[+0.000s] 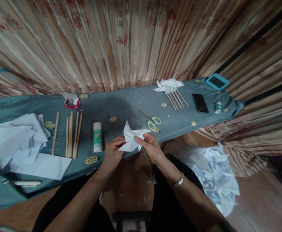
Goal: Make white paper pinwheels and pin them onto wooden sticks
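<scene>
Both our forearms (pixel 84 195) reach to the table's (pixel 126 104) near edge, where our left hand (pixel 114 151) and right hand (pixel 152 148) pinch one pinwheel (pixel 130 140). We count one glue tube (pixel 97 137) beside the left hand, one scissors (pixel 152 123) beyond the right, about six loose sticks (pixel 71 135); room opens between glue tube and scissors.

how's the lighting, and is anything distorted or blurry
Head view: dim light, soft shadow on grey-green tablecloth; head view: pleated beige curtain fans outward, suggesting wide-angle distortion; head view: green-and-white tube has unreadably soft print.
</scene>
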The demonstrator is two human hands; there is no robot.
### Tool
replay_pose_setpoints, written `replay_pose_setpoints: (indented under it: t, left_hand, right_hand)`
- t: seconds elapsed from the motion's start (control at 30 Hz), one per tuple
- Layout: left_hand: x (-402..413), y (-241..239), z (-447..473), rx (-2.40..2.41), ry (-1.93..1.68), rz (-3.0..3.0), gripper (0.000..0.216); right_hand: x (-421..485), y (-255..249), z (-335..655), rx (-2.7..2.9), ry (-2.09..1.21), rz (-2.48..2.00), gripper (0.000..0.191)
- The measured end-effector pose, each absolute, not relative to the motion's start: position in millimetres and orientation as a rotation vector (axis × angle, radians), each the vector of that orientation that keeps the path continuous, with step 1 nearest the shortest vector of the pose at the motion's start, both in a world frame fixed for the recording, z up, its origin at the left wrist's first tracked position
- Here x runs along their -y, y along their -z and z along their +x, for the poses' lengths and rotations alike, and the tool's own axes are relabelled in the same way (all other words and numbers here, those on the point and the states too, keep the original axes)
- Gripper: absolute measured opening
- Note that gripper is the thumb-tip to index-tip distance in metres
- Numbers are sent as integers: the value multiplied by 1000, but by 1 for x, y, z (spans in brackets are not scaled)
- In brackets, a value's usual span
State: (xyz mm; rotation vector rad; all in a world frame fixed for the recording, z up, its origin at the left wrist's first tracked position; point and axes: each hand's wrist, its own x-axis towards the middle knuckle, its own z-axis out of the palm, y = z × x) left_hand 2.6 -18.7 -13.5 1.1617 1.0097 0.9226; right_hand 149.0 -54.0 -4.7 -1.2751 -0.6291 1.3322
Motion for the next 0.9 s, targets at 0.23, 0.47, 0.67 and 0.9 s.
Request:
replay_pose_setpoints:
  t: [0.23, 0.47, 0.67, 0.9]
  left_hand:
    - [20, 14, 5, -993, -946, 1187, 16]
    - [20, 18, 6, -1017, -963, 1112, 13]
    - [25, 25, 6, -992, -978, 1082, 6]
    - [26, 29, 3, -1023, -990, 1085, 11]
  right_hand:
    - [54, 2, 151, 633, -1346, -1234, 39]
    - [54, 0, 149, 651, -1340, -1203, 36]
    - [55, -1, 147, 648, -1329, -1241, 37]
    - [57, -1, 145, 688, -1311, -1316, 33]
